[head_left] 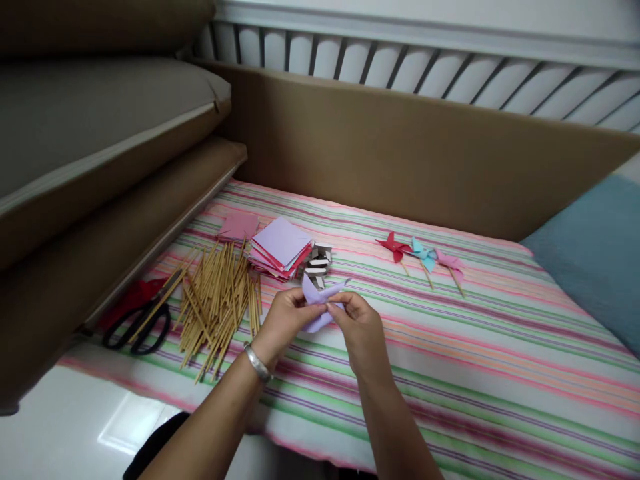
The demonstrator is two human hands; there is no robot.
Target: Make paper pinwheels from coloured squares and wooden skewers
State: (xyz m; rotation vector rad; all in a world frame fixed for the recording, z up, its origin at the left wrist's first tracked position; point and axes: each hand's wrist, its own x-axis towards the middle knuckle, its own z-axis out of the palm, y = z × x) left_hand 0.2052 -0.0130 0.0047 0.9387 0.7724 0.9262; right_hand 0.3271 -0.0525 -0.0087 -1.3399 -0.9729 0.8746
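Between my two hands is a lilac paper pinwheel (314,293), its blades partly folded in toward the middle. My left hand (289,312) is closed on it from the left, thumb pressed near its centre. From the right, my right hand (357,321) pinches the same paper close to the other thumb; the fingertips hide the centre. Just beyond the hands lie some small metallic pieces (318,261) and a stack of square paper sheets (281,243), lilac on top. A heap of thin wooden sticks (215,303) spreads left of my left hand.
Black-handled scissors (137,325) lie at the left beside a red piece (131,300). Pink paper squares (239,226) sit behind the sticks. Red (394,247), blue (423,254) and pink (449,262) pinwheels on sticks lie right. Brown cushions (165,193) rise at left; a brown panel (400,153) stands behind.
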